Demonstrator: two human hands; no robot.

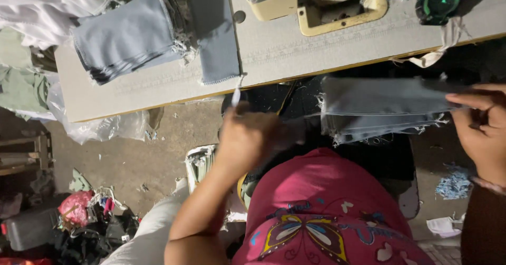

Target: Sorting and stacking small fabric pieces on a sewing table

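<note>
- The left hand (247, 136), at the middle of the frame, is closed in a narrow grip around a thin pale tool (236, 95). The tool's tip sticks up out of the fist toward the tabletop's near edge. What kind of tool it is cannot be told.
- The right hand (482, 128), at the right edge of the frame, pinches the right end of a folded stack of grey-blue cloth pieces (379, 109). The fingers lie over the top of the stack; the thumb is hidden.
- This stack stretches from the right hand leftward across the centre right of the frame. It is held in front of the tabletop's near edge and above the lap, and its frayed left end hangs free, apart from the left hand.
- Below both hands, at the bottom centre, is the person's pink shirt (327, 207) with a butterfly print.
- The grey tabletop (295, 49) runs across the upper part of the frame.
- A single grey cloth piece (216, 33) lies on it at the upper centre, its lower end just above the tool's tip.
- A pile of similar grey cloth pieces (126, 35) lies at the upper left, partly over the tabletop's left end.
- The cream base of a sewing machine (337, 6) stands at the top centre right, and a green round object (440, 1) sits at the upper right.
- On the floor at the lower left lie a red bag (76, 207) and scraps.
</note>
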